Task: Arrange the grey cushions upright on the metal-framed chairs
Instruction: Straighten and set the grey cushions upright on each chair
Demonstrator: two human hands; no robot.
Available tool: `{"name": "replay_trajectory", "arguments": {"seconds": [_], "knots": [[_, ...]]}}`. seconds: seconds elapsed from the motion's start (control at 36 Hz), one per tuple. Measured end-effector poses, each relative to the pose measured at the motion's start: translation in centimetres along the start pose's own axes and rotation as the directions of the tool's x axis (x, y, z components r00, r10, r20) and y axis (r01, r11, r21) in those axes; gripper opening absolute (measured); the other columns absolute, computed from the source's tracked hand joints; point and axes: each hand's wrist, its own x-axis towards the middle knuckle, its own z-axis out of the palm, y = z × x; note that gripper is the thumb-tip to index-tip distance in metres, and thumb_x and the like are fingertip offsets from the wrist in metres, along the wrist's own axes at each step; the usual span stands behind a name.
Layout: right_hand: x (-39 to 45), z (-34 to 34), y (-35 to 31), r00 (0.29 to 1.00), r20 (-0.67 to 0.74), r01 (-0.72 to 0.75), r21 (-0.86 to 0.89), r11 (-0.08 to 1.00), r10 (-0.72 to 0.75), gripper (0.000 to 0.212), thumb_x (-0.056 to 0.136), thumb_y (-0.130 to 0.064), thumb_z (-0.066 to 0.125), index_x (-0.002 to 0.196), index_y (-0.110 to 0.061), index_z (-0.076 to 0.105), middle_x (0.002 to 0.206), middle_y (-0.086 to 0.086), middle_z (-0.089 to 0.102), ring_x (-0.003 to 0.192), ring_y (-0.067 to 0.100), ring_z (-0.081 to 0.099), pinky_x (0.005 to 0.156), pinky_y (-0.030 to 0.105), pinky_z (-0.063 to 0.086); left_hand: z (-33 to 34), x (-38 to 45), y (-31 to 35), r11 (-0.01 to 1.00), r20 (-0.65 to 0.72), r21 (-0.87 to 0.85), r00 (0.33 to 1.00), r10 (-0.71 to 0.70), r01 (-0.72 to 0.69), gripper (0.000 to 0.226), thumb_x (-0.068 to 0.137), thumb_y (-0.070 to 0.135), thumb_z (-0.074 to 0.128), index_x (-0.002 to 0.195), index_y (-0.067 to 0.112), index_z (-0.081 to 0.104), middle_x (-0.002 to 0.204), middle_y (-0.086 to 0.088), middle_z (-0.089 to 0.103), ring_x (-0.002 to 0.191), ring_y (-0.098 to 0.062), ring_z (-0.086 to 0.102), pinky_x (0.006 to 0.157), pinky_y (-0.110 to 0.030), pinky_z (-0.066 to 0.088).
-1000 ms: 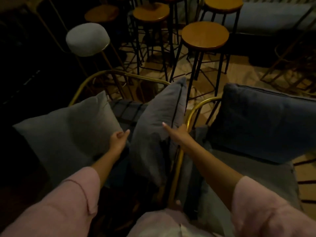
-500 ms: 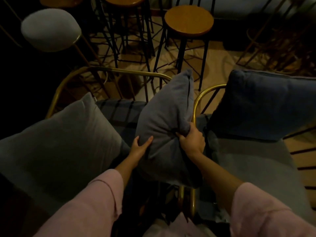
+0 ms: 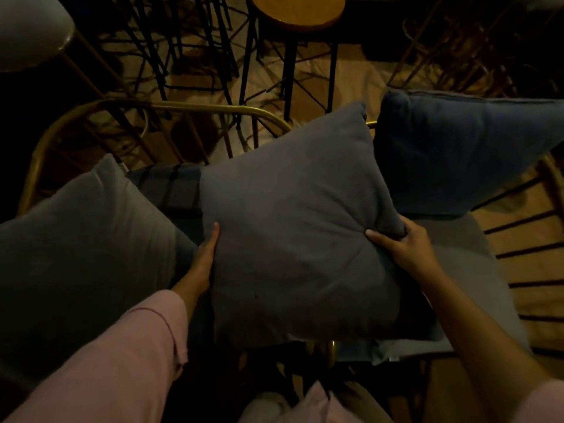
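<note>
A dark grey cushion fills the middle of the view, turned face-on to me between two gold metal-framed chairs. My right hand pinches its right edge, thumb on the front. Against its left edge lies my left hand, fingers mostly behind it. A lighter grey cushion leans on the left chair, over a checked seat pad. A dark blue cushion stands at the back of the right chair, above its grey seat pad.
Beyond the chairs stand a round wooden stool on black legs, several more black stool legs and a pale round seat at the top left. Slatted wooden flooring shows on the right. The scene is dim.
The middle cushion has turned from edge-on to face-on and come nearer, between the chairs. My right hand went from touching it to gripping its right edge; my left moved onto its left edge.
</note>
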Motion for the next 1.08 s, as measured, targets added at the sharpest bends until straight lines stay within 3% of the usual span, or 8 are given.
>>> {"name": "replay_trajectory", "arguments": {"seconds": [0.11,0.22,0.28,0.47,0.58,0.67,0.92,1.08], "knots": [[0.9,-0.1,0.4,0.997,0.074,-0.037,0.014,0.999,0.036,0.056,0.081,-0.019,0.080,0.131,-0.009,0.058,0.115,0.004,0.062,0.104,0.019,0.059,0.076,0.021,0.048,0.2,-1.0,0.8,1.000,-0.014,-0.006,1.000,-0.022,0.022,0.122,0.032,0.084,0.074,0.136,0.025,0.050,0.127,-0.010,0.063,0.114,-0.033,0.060,0.106,-0.051,0.044],[0.4,-0.5,1.1,0.993,0.121,-0.020,0.055,0.998,0.013,0.048,0.088,-0.028,0.072,0.132,-0.020,0.056,0.113,-0.009,0.061,0.097,0.001,0.060,0.076,0.012,0.047,1.0,-2.6,2.7,0.992,-0.186,0.105,0.979,0.086,-0.068,0.087,0.067,0.070,0.068,0.135,0.019,0.049,0.133,-0.014,0.058,0.118,-0.036,0.057,0.105,-0.045,0.044],[-0.6,-0.8,1.6,0.993,0.121,-0.025,0.116,0.993,0.011,0.045,0.091,-0.031,0.069,0.134,-0.023,0.055,0.117,-0.012,0.063,0.100,-0.010,0.058,0.078,0.010,0.050,1.5,-3.6,3.2,0.981,-0.247,0.170,0.959,0.136,-0.095,0.096,0.061,0.072,0.069,0.136,0.014,0.051,0.133,-0.017,0.058,0.117,-0.036,0.057,0.101,-0.043,0.046],[-5.1,-3.9,4.8,0.999,0.016,-0.036,0.276,0.961,0.032,0.041,0.091,-0.035,0.065,0.129,-0.034,0.051,0.118,-0.024,0.060,0.102,-0.014,0.061,0.080,0.006,0.050,5.3,-8.6,3.3,0.928,-0.160,0.214,0.926,0.342,-0.305,0.083,0.058,0.063,0.080,0.118,0.008,0.065,0.119,-0.013,0.066,0.104,-0.028,0.065,0.098,-0.042,0.050],[-7.7,-7.8,8.0,0.984,-0.116,-0.096,0.296,0.950,0.135,0.091,0.068,-0.075,0.067,0.142,-0.026,0.047,0.137,-0.007,0.059,0.121,0.013,0.058,0.095,0.030,0.052,11.5,-11.3,1.5,0.901,-0.097,0.244,0.916,0.389,-0.357,0.051,0.083,0.029,0.073,0.124,0.000,0.060,0.114,-0.007,0.061,0.102,-0.020,0.059,0.088,-0.028,0.045],[-8.9,-11.5,9.7,0.964,-0.193,-0.131,0.249,0.960,0.182,0.109,0.057,-0.087,0.064,0.144,-0.025,0.044,0.141,-0.002,0.056,0.123,0.017,0.056,0.092,0.031,0.049,16.4,-12.7,-0.7,0.901,-0.022,0.252,0.928,0.371,-0.354,0.058,0.079,0.030,0.077,0.125,0.000,0.059,0.115,-0.006,0.062,0.105,-0.022,0.060,0.088,-0.029,0.047],[-6.4,-23.7,14.4,0.911,-0.340,-0.190,0.154,0.970,0.233,0.116,0.061,-0.068,0.079,0.154,-0.030,0.023,0.157,0.001,0.037,0.139,0.027,0.042,0.108,0.045,0.042,30.9,-13.4,-7.4,0.894,0.183,0.223,0.917,0.354,-0.390,0.101,0.040,0.050,0.091,0.129,0.014,0.057,0.126,-0.003,0.065,0.114,-0.020,0.064,0.095,-0.035,0.052],[-1.3,-24.4,19.6,0.881,-0.135,-0.472,-0.189,0.861,0.454,0.141,0.048,-0.093,0.064,0.157,-0.037,-0.005,0.168,0.004,-0.001,0.153,0.031,0.007,0.121,0.056,0.019,38.4,-12.6,-11.9,0.621,0.187,0.662,0.895,0.405,-0.419,0.151,0.033,0.078,0.079,0.151,0.031,-0.002,0.159,-0.003,0.024,0.145,-0.027,0.028,0.118,-0.049,0.025]]}}
